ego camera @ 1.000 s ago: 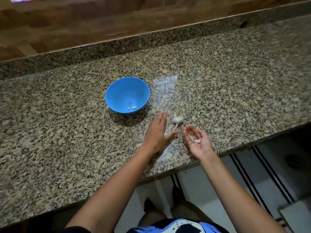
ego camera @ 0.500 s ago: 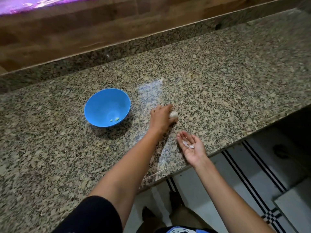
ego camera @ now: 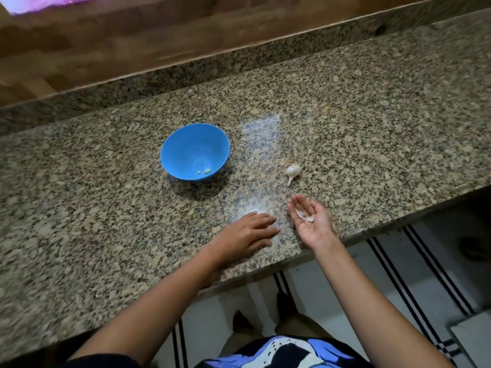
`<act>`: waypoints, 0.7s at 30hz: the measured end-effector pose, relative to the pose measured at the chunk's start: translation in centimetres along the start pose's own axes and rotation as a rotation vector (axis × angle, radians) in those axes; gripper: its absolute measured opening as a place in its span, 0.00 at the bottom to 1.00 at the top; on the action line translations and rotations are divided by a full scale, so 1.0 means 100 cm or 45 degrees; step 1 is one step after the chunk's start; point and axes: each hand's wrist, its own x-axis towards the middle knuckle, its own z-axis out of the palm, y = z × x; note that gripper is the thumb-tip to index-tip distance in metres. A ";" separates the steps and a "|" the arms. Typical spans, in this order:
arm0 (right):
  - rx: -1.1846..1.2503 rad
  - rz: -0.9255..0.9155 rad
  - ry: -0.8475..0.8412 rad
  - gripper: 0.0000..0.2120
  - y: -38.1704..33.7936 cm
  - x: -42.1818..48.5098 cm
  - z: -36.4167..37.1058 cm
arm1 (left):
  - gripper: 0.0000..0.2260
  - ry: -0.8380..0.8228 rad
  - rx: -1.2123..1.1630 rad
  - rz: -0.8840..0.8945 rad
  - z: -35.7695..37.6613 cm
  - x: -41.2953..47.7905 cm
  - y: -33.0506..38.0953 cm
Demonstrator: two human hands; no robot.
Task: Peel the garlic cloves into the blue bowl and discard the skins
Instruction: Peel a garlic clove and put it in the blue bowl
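Two yellowish bits (ego camera: pixel 204 171) inside the blue bowl (ego camera: pixel 186 144) are too small to identify. So is a pale speck (ego camera: pixel 191 213) on the granite counter (ego camera: pixel 79 208) nearer than the bowl.

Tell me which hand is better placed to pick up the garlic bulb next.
Probably the left hand: it rests flat on the counter, gripping nothing, while the right hand, though nearer the garlic bulb, lies palm up cradling loose skins it would spill.

Your left hand (ego camera: pixel 245 232) lies flat on the granite counter (ego camera: pixel 372 115); your right hand (ego camera: pixel 309 220) cups skins (ego camera: pixel 303 215); 2 cloves (ego camera: pixel 204 171) sit in the blue bowl (ego camera: pixel 186 144).
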 end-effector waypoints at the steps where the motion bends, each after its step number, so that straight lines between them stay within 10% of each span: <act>1: -0.008 0.019 -0.006 0.16 0.005 -0.002 0.004 | 0.20 -0.015 0.040 0.000 -0.004 -0.015 -0.004; 8: -0.091 0.126 -0.063 0.17 0.038 -0.008 0.018 | 0.18 0.524 -0.515 -0.625 -0.033 -0.095 -0.002; 14: -0.117 0.086 -0.082 0.12 0.031 -0.011 0.008 | 0.35 -0.091 0.200 -0.670 -0.012 -0.136 -0.007; 21: -0.024 -0.009 -0.038 0.15 0.006 -0.009 -0.012 | 0.33 -0.108 0.202 -0.433 -0.001 -0.040 0.008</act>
